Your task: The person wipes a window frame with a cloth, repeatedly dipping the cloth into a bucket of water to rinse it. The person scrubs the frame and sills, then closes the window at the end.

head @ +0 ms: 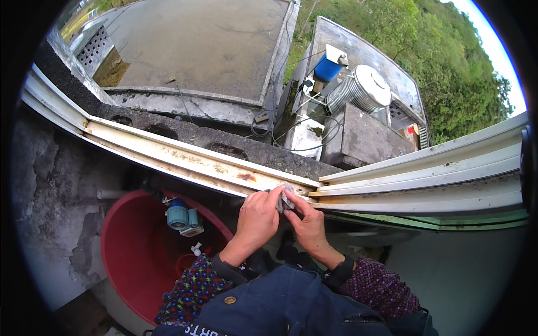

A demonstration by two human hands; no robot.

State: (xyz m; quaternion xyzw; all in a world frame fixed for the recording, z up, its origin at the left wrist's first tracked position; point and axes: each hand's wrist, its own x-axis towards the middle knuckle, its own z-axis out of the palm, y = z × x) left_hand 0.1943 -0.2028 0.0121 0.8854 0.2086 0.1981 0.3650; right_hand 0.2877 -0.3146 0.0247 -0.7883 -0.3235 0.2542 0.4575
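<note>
Between them, my left hand (259, 214) and my right hand (308, 224) grip a small grey cloth (285, 200), pinched in the fingertips. Both hands are at the lower corner of a white window frame (197, 163), where the sill track meets the upright sash section (420, 181). Part of the cloth pokes up over the track's edge; the rest is hidden behind my fingers. Dirt specks and a rusty brown stain (246, 177) mark the track to the left of my hands.
Below left stands a large red plastic tub (122, 252) with a blue-green water pump (178, 216) at its rim. Outside lie a rough concrete ledge (191, 136), a flat wet roof (197, 50), a ribbed metal water tank (357, 90) and a blue barrel (328, 68).
</note>
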